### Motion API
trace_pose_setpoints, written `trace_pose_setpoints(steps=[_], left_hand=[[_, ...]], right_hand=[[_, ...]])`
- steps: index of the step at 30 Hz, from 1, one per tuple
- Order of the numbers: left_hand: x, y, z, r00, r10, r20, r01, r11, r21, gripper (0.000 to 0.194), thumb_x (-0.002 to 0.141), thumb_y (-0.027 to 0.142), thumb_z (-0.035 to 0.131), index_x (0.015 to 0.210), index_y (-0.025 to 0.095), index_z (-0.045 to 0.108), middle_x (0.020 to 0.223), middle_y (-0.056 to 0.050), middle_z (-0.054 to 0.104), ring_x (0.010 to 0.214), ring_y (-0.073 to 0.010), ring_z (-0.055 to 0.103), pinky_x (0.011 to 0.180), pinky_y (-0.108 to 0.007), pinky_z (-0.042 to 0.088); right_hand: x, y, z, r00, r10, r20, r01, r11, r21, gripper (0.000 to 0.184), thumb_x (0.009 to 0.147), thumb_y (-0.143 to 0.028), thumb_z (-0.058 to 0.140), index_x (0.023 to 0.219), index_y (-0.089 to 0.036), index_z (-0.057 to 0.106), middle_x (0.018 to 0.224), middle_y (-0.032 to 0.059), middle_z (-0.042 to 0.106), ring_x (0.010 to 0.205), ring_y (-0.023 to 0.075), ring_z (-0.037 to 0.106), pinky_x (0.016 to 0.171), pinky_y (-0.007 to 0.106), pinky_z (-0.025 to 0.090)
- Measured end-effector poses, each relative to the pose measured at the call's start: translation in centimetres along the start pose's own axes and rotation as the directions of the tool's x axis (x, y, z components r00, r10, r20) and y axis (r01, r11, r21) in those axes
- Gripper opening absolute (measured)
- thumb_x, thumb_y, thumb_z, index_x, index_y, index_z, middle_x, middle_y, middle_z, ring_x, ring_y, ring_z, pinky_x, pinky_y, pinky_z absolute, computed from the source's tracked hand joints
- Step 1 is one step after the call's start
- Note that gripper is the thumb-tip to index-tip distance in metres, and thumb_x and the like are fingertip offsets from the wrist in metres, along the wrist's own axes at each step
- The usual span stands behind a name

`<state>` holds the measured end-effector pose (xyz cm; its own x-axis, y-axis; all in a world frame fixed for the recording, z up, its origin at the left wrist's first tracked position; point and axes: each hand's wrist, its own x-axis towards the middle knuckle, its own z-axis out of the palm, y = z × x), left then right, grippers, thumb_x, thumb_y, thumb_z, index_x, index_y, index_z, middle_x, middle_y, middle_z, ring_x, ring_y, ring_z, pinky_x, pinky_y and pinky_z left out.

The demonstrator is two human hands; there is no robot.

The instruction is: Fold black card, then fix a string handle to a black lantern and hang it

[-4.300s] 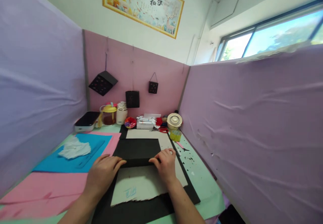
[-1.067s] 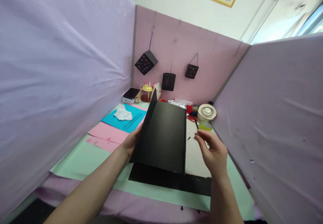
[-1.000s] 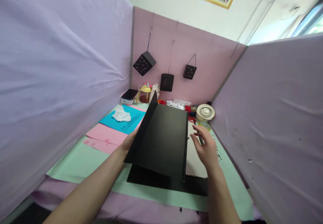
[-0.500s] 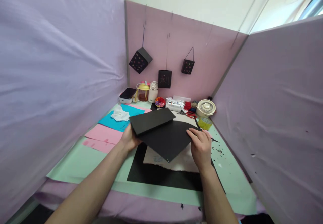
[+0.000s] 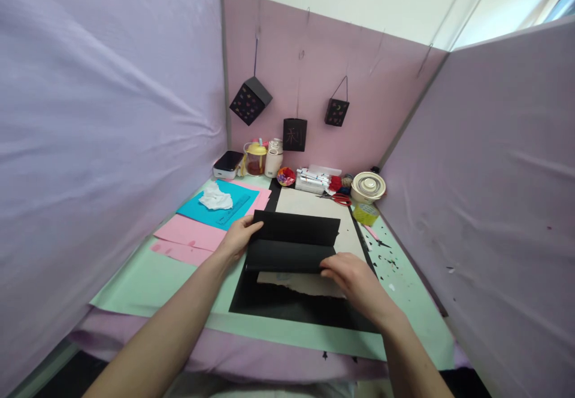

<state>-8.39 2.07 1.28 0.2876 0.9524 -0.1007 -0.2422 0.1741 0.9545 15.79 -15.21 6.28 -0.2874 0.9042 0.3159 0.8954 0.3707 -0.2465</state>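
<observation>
A folded sheet of black paper (image 5: 296,227) is held between my hands above the table, with a crease running across its width. My left hand (image 5: 238,239) grips its left edge, the thumb lying on top. At the lower right corner, my right hand (image 5: 350,275) pinches the paper's near edge between thumb and fingers. Under it lies a torn-edged beige board (image 5: 309,287), resting on a larger black sheet (image 5: 287,305).
Pink paper (image 5: 188,236) and blue paper (image 5: 236,206) with a crumpled tissue (image 5: 215,196) lie on the left. Red-handled scissors (image 5: 341,199), tape (image 5: 366,213), a pink-handled craft knife (image 5: 372,232) and black scraps are at the right. Black paper lanterns (image 5: 295,134) hang behind.
The black paper has turned level and come nearer to me, its front part now folded along the crease. My right hand has moved from its right side to the near corner.
</observation>
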Motion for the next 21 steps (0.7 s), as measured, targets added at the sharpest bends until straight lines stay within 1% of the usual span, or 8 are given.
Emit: trace_pose_setpoints(steps=[5, 6, 8, 10, 12, 15, 18, 21], left_hand=[[-0.7, 0.3, 0.3, 0.993, -0.07, 0.1, 0.061, 0.994, 0.089, 0.044, 0.064, 0.045, 0.078, 0.098, 0.018, 0.07, 0.089, -0.005, 0.073, 0.075, -0.02, 0.067, 0.058, -0.025, 0.047], [-0.8, 0.4, 0.4, 0.991, -0.084, 0.1, 0.075, 0.993, 0.096, 0.045, 0.064, 0.047, 0.078, 0.099, 0.019, 0.07, 0.087, -0.005, 0.072, 0.073, -0.0193, 0.066, 0.057, -0.024, 0.046], [-0.9, 0.4, 0.5, 0.99, -0.109, 0.092, 0.099, 0.99, 0.104, 0.047, 0.065, 0.05, 0.077, 0.1, 0.019, 0.069, 0.083, -0.003, 0.071, 0.071, -0.0181, 0.065, 0.056, -0.023, 0.044], [-0.9, 0.3, 0.6, 0.988, -0.124, 0.087, 0.115, 0.988, 0.1, 0.048, 0.065, 0.052, 0.076, 0.101, 0.02, 0.069, 0.085, -0.002, 0.071, 0.074, -0.0174, 0.063, 0.058, -0.023, 0.043], [-0.8, 0.2, 0.6, 0.988, -0.129, 0.085, 0.121, 0.989, 0.085, 0.047, 0.066, 0.053, 0.075, 0.1, 0.02, 0.069, 0.087, -0.002, 0.07, 0.077, -0.017, 0.062, 0.059, -0.022, 0.042], [-0.5, -0.1, 0.6, 0.988, -0.133, 0.073, 0.128, 0.989, 0.071, 0.045, 0.068, 0.052, 0.073, 0.099, 0.019, 0.068, 0.088, -0.003, 0.07, 0.077, -0.0171, 0.062, 0.058, -0.022, 0.041], [-0.5, -0.2, 0.6, 0.988, -0.14, 0.062, 0.137, 0.989, 0.052, 0.046, 0.07, 0.053, 0.071, 0.101, 0.018, 0.066, 0.095, -0.006, 0.071, 0.082, -0.0206, 0.065, 0.062, -0.025, 0.045], [-0.8, -0.5, 0.6, 0.987, -0.049, 0.151, 0.034, 0.994, 0.102, 0.048, 0.07, 0.048, 0.073, 0.107, 0.019, 0.065, 0.106, -0.008, 0.071, 0.096, -0.026, 0.065, 0.076, -0.032, 0.05]], right_hand=[[3.9, 2.2, -0.4, 0.991, 0.13, 0.041, -0.127, 0.989, -0.078, 0.022, 0.097, -0.029, 0.046, 0.093, -0.023, 0.067, 0.078, 0.0021, 0.068, 0.076, 0.0188, 0.062, 0.072, 0.03, 0.044], [4.7, 2.7, 0.0, 0.99, 0.138, 0.018, -0.136, 0.985, -0.106, 0.021, 0.096, -0.028, 0.048, 0.093, -0.023, 0.068, 0.081, 0.003, 0.069, 0.08, 0.0199, 0.062, 0.076, 0.032, 0.045], [6.1, 3.7, 1.1, 0.987, 0.134, -0.092, -0.148, 0.975, -0.166, 0.018, 0.094, -0.026, 0.052, 0.102, -0.021, 0.067, 0.094, 0.0066, 0.07, 0.091, 0.0232, 0.061, 0.086, 0.037, 0.044], [6.7, 4.3, 2.7, 0.972, 0.111, -0.205, -0.152, 0.969, -0.195, 0.021, 0.092, -0.023, 0.053, 0.109, -0.02, 0.065, 0.105, 0.0094, 0.067, 0.099, 0.0251, 0.058, 0.087, 0.039, 0.044], [6.7, 4.7, 4.4, 0.965, 0.079, -0.249, -0.129, 0.973, -0.193, 0.021, 0.093, -0.019, 0.049, 0.106, -0.02, 0.065, 0.105, 0.0096, 0.065, 0.099, 0.0243, 0.056, 0.084, 0.037, 0.045], [6.0, 4.7, 6.2, 0.977, 0.042, -0.207, -0.077, 0.984, -0.162, 0.026, 0.095, -0.014, 0.041, 0.1, -0.02, 0.065, 0.097, 0.0075, 0.065, 0.092, 0.0209, 0.057, 0.08, 0.033, 0.047], [5.4, 4.6, 6.7, 0.987, 0.046, -0.154, -0.07, 0.986, -0.153, 0.025, 0.094, -0.014, 0.042, 0.102, -0.02, 0.065, 0.095, 0.0059, 0.066, 0.091, 0.0196, 0.058, 0.078, 0.031, 0.047], [5.3, 4.3, 6.7, 0.99, 0.073, -0.117, -0.092, 0.982, -0.167, 0.024, 0.093, -0.014, 0.043, 0.101, -0.02, 0.066, 0.094, 0.0053, 0.067, 0.09, 0.0195, 0.059, 0.077, 0.03, 0.047]])
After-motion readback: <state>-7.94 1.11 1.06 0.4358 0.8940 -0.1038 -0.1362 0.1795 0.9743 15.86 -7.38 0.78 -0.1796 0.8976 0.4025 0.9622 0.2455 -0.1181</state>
